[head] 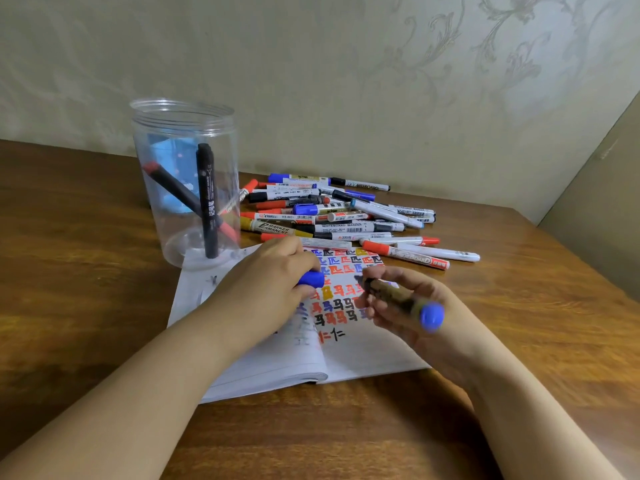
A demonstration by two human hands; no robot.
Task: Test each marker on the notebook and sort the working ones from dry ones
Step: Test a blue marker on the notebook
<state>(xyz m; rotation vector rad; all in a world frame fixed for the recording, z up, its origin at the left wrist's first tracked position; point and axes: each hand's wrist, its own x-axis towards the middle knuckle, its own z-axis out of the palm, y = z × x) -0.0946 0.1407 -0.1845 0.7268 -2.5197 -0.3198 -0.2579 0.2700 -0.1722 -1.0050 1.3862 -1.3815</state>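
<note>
Markers (207, 199) (two) inside clear jar (221, 133)

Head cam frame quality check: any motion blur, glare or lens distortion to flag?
Head view: motion blur smears the right hand and its marker; the jar is slightly soft, with faint highlights on its wall; wide-angle bowing bends the table edges; lighting is soft and even, shadows weak.
</note>
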